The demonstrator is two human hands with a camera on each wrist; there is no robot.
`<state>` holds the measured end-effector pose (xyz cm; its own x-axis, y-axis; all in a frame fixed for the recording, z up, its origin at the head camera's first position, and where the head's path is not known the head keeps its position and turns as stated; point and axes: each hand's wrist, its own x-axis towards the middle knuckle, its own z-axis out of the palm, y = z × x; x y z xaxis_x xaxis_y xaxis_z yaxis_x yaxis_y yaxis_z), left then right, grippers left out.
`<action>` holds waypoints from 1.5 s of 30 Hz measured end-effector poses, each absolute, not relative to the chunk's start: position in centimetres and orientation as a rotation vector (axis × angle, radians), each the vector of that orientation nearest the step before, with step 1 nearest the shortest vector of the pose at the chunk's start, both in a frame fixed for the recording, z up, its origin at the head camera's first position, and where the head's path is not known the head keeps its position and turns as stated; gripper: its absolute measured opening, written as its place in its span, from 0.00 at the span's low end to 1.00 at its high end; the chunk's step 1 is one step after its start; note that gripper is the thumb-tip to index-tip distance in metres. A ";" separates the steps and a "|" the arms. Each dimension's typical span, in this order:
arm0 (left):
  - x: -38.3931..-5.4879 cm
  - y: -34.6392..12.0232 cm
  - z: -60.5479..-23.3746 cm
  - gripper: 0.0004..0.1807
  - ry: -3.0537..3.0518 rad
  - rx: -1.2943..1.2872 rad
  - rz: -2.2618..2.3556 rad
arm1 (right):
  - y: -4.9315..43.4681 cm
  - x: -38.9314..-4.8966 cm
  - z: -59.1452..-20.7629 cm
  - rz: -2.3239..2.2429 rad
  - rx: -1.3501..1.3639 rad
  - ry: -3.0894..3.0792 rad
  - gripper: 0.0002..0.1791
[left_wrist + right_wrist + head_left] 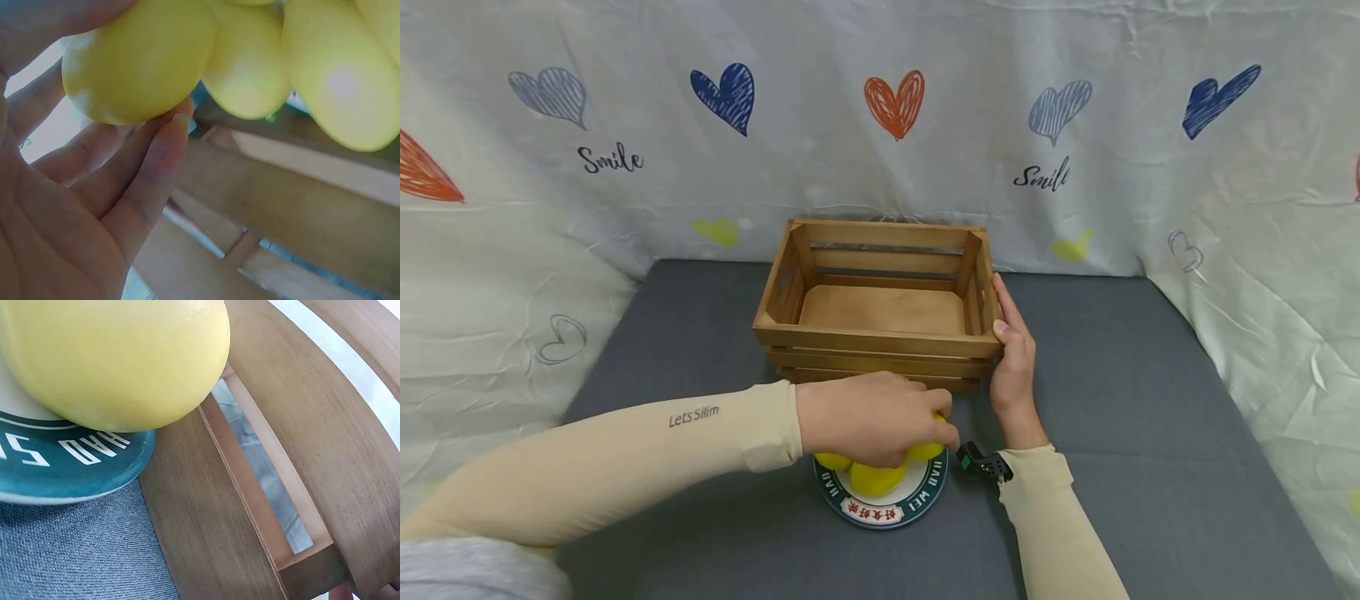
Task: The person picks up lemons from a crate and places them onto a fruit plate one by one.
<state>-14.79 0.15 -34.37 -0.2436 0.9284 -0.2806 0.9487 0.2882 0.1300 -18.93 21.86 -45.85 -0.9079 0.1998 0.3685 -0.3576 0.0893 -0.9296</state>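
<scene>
On the table, a round plate with a teal lettered rim (880, 515) bears several yellow lemons (877, 479). My left hand (874, 421) reaches across from the left over the plate. In the left wrist view its thumb and fingers grip one lemon (140, 62), beside other lemons (250, 69). Directly behind the plate stands a slatted wooden crate (880, 342) with a bare floor inside. My right hand (1017, 367) rests against the crate's right side, fingers fairly straight along it and thumb at the near corner. In the right wrist view, only bits of fingers show at the bottom edge.
Dark grey cloth covers the table (1120, 433). A white curtain (962, 167) printed with hearts hangs close behind the crate and down both sides. A dark band (983, 462) sits on my right wrist, beside the plate.
</scene>
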 end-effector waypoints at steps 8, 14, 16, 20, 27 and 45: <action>-14.9 0.2 -35.4 0.27 2.242 1.691 0.014 | 21.7 -19.1 -45.7 1.866 0.175 -1.972 0.36; -14.7 0.4 -36.4 0.30 2.252 1.619 0.035 | 21.6 -19.1 -45.7 1.874 0.177 -1.966 0.36; -14.5 0.5 -36.8 0.30 2.260 1.611 0.010 | 21.5 -19.1 -45.7 1.877 0.175 -1.965 0.36; -14.3 0.5 -37.5 0.29 2.285 1.637 -0.077 | 21.5 -19.1 -45.7 1.878 0.172 -1.962 0.37; -14.1 0.4 -38.4 0.28 2.313 1.697 -0.158 | 21.5 -19.2 -45.8 1.873 0.175 -1.963 0.37; -13.5 0.2 -39.6 0.29 2.327 1.751 -0.135 | 21.7 -19.2 -46.0 1.911 0.167 -1.921 0.36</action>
